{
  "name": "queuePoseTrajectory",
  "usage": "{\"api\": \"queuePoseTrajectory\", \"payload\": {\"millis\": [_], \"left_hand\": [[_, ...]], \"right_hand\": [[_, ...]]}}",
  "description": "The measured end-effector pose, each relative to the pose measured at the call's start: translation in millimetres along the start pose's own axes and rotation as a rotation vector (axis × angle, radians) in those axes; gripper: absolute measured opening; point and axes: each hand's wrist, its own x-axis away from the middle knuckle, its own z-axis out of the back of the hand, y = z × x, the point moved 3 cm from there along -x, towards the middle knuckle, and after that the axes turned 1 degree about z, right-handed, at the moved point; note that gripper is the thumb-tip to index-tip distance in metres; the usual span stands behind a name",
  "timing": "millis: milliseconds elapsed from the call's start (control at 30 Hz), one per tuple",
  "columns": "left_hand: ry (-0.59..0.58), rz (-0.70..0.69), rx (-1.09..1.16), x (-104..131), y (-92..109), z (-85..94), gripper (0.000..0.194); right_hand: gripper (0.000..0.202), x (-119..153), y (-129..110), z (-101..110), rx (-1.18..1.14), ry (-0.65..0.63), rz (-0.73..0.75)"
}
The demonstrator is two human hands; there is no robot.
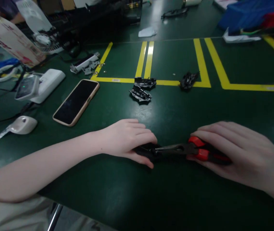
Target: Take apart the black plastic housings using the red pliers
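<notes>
Red-handled pliers (194, 149), no readable brand, in the right hand (240, 152).

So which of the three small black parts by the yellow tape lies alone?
The rightmost black part, near the yellow tape corner; the other two lie close together, further left.

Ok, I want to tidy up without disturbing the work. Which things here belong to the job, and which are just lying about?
Part of the job:
- red-handled pliers, in the right hand
- dark part, in the left hand
- probably the black-and-grey pieces

Apparently just lying about:
- phone
- white corded device
- patterned carton
</notes>
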Motion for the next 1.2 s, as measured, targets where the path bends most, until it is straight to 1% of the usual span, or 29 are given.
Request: {"api": "queuePoseTrajectory", "payload": {"millis": [33, 100, 200, 300, 500, 700, 833, 1000, 1100, 1200], "left_hand": [[0.000, 0.003, 0.004, 0.1, -0.1, -0.2, 0.049], [0.005, 0.007, 0.010, 0.5, -0.6, -0.5, 0.048], [0.022, 0.002, 0.019, 1.5, -1.3, -0.3, 0.048], [0.040, -0.011, 0.033, 2.3, -1.4, 0.8, 0.046], [0.060, -0.007, 0.042, 2.4, -0.8, 1.7, 0.043], [0.077, 0.007, 0.039, 2.3, -0.2, -0.1, 0.038], [0.072, 0.026, 0.042, 2.2, 0.2, -0.8, 0.039], [0.082, 0.050, 0.052, 2.5, -0.7, -1.3, 0.039], [0.074, 0.062, 0.051, 2.4, -1.1, -1.6, 0.040], [0.065, 0.066, 0.051, 2.3, -0.9, -1.1, 0.042]], "right_hand": [[0.025, -0.4, -0.5, -0.6, -0.008, -0.020, -0.022], [0.026, -0.2, -2.0, -1.0, -0.024, -0.021, -0.044], [0.031, 1.0, -4.0, -2.2, -0.022, -0.028, -0.054], [0.031, 1.6, -3.4, -2.2, -0.057, -0.036, -0.068], [0.028, -0.2, 0.1, 0.8, -0.084, 0.002, -0.073], [0.030, -3.8, -2.2, 0.7, -0.112, -0.003, -0.114], [0.033, -3.5, -6.7, -0.6, -0.109, -0.006, -0.139], [0.035, 3.6, -6.8, -6.5, -0.113, 0.016, -0.186], [0.035, 5.4, -3.8, -7.6, -0.114, 0.014, -0.182], [0.034, 1.6, -2.2, -3.2, -0.106, 0.018, -0.160]]}}
